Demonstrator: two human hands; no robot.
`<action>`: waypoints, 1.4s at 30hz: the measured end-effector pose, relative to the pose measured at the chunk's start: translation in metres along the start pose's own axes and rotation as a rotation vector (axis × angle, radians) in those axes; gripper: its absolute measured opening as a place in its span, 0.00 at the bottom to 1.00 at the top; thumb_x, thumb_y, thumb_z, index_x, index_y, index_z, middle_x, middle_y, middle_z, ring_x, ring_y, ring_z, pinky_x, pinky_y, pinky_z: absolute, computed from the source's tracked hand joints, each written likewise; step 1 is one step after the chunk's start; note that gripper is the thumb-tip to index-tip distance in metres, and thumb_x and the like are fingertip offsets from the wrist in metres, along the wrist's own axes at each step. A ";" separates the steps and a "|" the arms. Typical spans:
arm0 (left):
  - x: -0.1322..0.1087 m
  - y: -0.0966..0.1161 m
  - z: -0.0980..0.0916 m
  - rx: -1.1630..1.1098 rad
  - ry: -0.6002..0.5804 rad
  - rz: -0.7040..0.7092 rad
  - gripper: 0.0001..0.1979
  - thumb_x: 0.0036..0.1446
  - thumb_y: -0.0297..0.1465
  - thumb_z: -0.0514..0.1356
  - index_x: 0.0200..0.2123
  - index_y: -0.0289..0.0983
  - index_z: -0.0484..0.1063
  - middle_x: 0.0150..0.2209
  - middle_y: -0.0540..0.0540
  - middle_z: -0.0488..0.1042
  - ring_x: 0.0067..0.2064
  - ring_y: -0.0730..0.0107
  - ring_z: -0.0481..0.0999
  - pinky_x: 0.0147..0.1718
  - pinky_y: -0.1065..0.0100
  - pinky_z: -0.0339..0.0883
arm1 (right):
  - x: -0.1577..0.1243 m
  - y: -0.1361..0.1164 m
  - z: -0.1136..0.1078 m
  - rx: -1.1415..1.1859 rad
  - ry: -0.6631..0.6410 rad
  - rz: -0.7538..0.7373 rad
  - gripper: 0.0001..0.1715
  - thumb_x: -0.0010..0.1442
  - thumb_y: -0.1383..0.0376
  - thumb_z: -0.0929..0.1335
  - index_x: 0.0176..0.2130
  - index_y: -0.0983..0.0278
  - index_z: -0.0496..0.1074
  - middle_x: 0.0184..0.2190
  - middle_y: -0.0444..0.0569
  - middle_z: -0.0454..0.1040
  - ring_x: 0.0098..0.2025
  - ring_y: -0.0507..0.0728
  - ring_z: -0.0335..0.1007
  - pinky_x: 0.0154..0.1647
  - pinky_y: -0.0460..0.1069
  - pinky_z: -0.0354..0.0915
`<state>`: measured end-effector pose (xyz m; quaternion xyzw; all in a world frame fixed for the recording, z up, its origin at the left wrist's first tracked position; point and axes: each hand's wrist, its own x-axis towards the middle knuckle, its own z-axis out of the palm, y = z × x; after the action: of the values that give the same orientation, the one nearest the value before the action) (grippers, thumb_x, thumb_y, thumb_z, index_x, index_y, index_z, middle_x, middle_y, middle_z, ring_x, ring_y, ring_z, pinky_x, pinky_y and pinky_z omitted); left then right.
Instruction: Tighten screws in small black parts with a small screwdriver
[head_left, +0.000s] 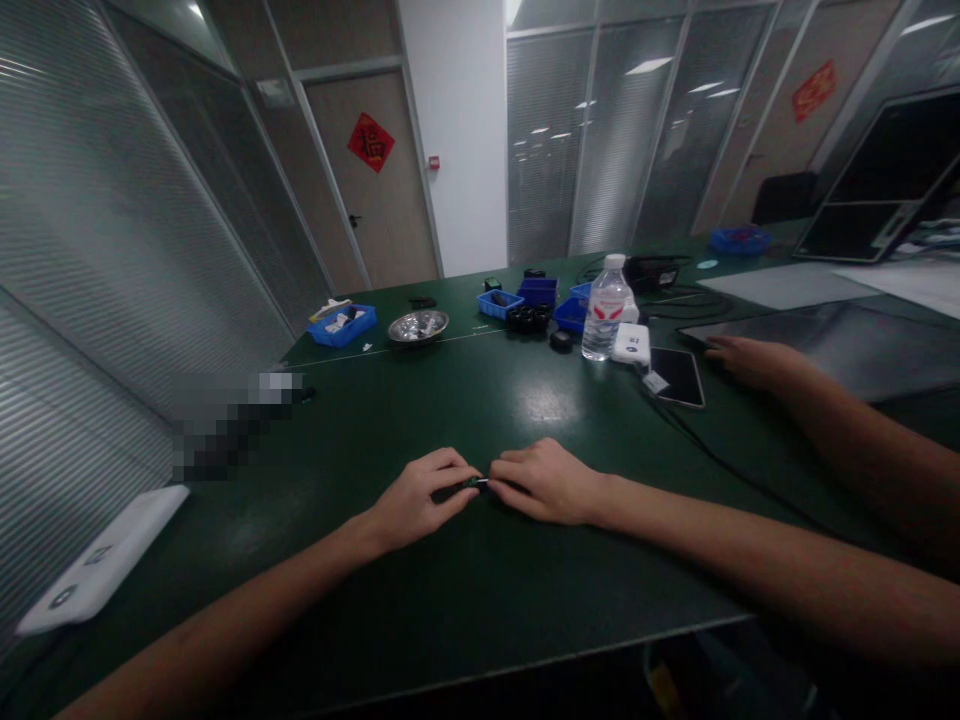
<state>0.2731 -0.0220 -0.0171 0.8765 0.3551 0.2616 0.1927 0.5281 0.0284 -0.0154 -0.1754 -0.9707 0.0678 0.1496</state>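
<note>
My left hand [421,492] rests low over the green tabletop, thumb and fingers pinching a small dark green piece [472,482]. Its exact kind is too small to make out. Facing it, my right hand [551,480] is closed with its fingertips on a thin silver-coloured piece [484,481] that meets the green one. Whether the two are joined, I cannot tell. My right fingers hide the rest of the silver piece.
A co-worker's hand [757,362] lies on a dark flat panel [825,340] at right. Beyond my hands stand a water bottle [606,310], a phone [677,377], a metal bowl [418,328] and several blue trays [342,328]. A black cable [720,460] crosses the table [360,620].
</note>
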 end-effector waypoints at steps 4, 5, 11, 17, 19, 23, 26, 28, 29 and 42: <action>0.001 0.002 0.001 0.039 -0.008 0.011 0.14 0.68 0.32 0.58 0.54 0.38 0.76 0.45 0.42 0.74 0.45 0.65 0.73 0.44 0.63 0.71 | 0.000 0.000 0.001 -0.023 0.004 -0.008 0.17 0.73 0.58 0.58 0.41 0.64 0.71 0.31 0.45 0.72 0.27 0.50 0.61 0.29 0.47 0.51; 0.001 0.003 0.001 0.051 -0.027 0.017 0.15 0.68 0.32 0.57 0.55 0.38 0.75 0.45 0.42 0.74 0.45 0.64 0.73 0.44 0.63 0.71 | 0.000 0.000 0.001 -0.028 0.005 -0.012 0.17 0.73 0.58 0.58 0.41 0.64 0.71 0.31 0.45 0.72 0.27 0.50 0.61 0.29 0.47 0.51; 0.003 0.006 -0.001 0.139 -0.109 0.035 0.15 0.70 0.32 0.55 0.55 0.38 0.74 0.46 0.42 0.73 0.46 0.62 0.72 0.44 0.63 0.69 | 0.000 -0.001 0.003 -0.042 -0.011 -0.020 0.16 0.72 0.59 0.60 0.41 0.64 0.71 0.32 0.46 0.73 0.27 0.50 0.63 0.29 0.48 0.51; 0.003 0.005 -0.001 0.118 -0.133 0.022 0.15 0.71 0.33 0.54 0.56 0.37 0.73 0.46 0.41 0.73 0.46 0.63 0.71 0.45 0.63 0.69 | 0.000 -0.003 0.003 -0.015 -0.003 0.000 0.15 0.71 0.59 0.60 0.40 0.64 0.70 0.31 0.45 0.73 0.27 0.50 0.62 0.29 0.47 0.52; 0.002 0.004 -0.001 0.059 -0.120 0.016 0.16 0.71 0.33 0.54 0.57 0.38 0.73 0.46 0.41 0.72 0.46 0.63 0.72 0.45 0.64 0.69 | 0.000 -0.004 0.003 0.002 0.004 0.016 0.14 0.71 0.59 0.60 0.40 0.64 0.70 0.31 0.46 0.73 0.27 0.50 0.62 0.29 0.47 0.52; 0.002 0.004 -0.003 -0.056 -0.082 0.000 0.16 0.71 0.32 0.54 0.57 0.39 0.73 0.46 0.42 0.72 0.46 0.65 0.73 0.45 0.65 0.69 | 0.000 -0.006 0.002 0.058 0.018 0.053 0.14 0.72 0.60 0.60 0.41 0.64 0.70 0.33 0.46 0.74 0.28 0.50 0.64 0.30 0.47 0.53; 0.001 0.003 -0.003 -0.103 -0.059 0.000 0.15 0.71 0.31 0.55 0.56 0.39 0.74 0.46 0.43 0.72 0.46 0.66 0.73 0.44 0.66 0.69 | 0.001 -0.007 0.003 0.100 0.026 0.068 0.13 0.72 0.60 0.60 0.42 0.64 0.69 0.34 0.46 0.75 0.29 0.50 0.65 0.30 0.47 0.54; 0.002 0.003 -0.003 -0.115 -0.046 0.002 0.14 0.70 0.31 0.55 0.55 0.38 0.75 0.46 0.43 0.73 0.45 0.66 0.73 0.44 0.66 0.69 | 0.001 -0.006 0.003 0.121 0.028 0.074 0.13 0.72 0.60 0.60 0.42 0.64 0.69 0.34 0.46 0.75 0.29 0.50 0.65 0.31 0.47 0.55; 0.002 0.003 -0.003 -0.116 -0.038 0.004 0.14 0.70 0.31 0.55 0.54 0.38 0.75 0.45 0.43 0.73 0.45 0.66 0.73 0.44 0.65 0.69 | 0.002 -0.006 0.004 0.131 0.028 0.077 0.12 0.72 0.60 0.60 0.42 0.64 0.69 0.34 0.46 0.75 0.29 0.50 0.66 0.31 0.46 0.55; 0.002 0.004 -0.002 -0.122 0.013 -0.045 0.13 0.69 0.31 0.57 0.53 0.39 0.77 0.46 0.43 0.74 0.45 0.67 0.74 0.45 0.66 0.70 | 0.005 -0.011 0.004 0.211 0.055 0.141 0.12 0.72 0.60 0.60 0.40 0.64 0.68 0.31 0.44 0.74 0.27 0.49 0.65 0.30 0.46 0.55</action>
<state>0.2751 -0.0227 -0.0125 0.8533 0.3592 0.2840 0.2494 0.5194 0.0199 -0.0156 -0.2281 -0.9390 0.1752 0.1886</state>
